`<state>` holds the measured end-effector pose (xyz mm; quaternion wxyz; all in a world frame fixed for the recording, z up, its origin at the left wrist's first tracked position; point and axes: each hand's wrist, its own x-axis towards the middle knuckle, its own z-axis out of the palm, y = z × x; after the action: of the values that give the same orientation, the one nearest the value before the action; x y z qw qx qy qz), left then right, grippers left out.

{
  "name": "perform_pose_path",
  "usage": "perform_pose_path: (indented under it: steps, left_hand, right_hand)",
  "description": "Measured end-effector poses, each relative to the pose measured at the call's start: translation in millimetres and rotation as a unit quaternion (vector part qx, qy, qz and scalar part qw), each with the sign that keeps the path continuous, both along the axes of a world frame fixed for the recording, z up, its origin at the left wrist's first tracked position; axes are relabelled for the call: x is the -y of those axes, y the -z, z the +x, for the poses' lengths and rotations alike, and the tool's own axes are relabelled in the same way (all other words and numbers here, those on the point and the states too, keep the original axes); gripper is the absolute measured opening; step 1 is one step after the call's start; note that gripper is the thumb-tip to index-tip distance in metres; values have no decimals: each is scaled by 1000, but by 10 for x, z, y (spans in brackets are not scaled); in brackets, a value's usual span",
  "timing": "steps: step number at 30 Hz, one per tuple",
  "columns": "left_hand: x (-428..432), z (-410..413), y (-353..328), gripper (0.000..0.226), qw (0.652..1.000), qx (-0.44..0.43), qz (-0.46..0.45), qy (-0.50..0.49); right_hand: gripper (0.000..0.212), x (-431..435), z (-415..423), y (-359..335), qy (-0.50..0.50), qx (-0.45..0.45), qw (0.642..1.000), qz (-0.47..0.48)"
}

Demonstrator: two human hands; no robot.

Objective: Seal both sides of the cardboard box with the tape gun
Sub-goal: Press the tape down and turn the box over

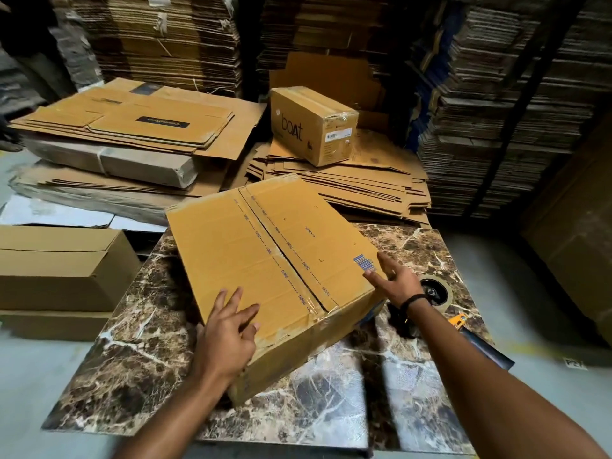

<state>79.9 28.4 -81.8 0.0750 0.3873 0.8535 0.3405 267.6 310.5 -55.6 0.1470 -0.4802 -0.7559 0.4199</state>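
My left hand (pixel 228 329) lies spread on the near corner of the box (pixel 265 256), skewed on the table (pixel 132 326); my right hand (pixel 394 283), fingers open, presses its right edge. Swinging it round could knock the tape gun (pixel 437 293) just behind my wrist

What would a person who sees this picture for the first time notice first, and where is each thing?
The large brown cardboard box sits in the middle of the brown marble-patterned table, with clear tape at the near end of its centre seam. The left hand rests with spread fingers on its near corner, the right hand on its right edge. Behind it, a smaller brown box printed "boat" stands on flattened cardboard sheets.
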Motion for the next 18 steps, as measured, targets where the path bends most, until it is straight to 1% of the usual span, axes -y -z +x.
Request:
perform_pose_path:
  steps: [2,5,8,11,12,13,15,16,17,18]
  left_hand:
    - [24,-184,-27,42,1000,-12,13,12]
    - [-18,-548,-177,40,999,-12,15,47]
    - [-101,-817,-237,38,995,-11,-24,99]
    - [-148,-901,-241,35,991,-15,-50,124]
    - [-166,-903,-242,34,990,-29,-65,123]
    - [-186,-894,-245,35,987,-55,-93,119]
    - [-233,-804,-271,45,974,-123,-161,106]
    - [-259,-712,-292,58,966,-144,-180,115]
    - [-295,-589,-310,75,962,-153,-177,140]
    - [-340,-451,-311,91,957,-162,-160,177]
  right_hand:
    - [77,111,30,53,27,14,998,50]
    - [75,355,78,73,66,26,994,88]
    - [70,602,150,83,104,34,987,116]
    - [67,770,222,173,105,64,985,120]
    - [64,794,234,206,108,81,982,135]
    - [60,797,236,237,111,103,974,170]
    - [49,799,193,250,82,128,943,297]
    - [48,818,135,250,38,119,925,359]
    - [50,861,48,231,-29,100,909,404]
    - [55,916,-64,215,-113,83,893,428]
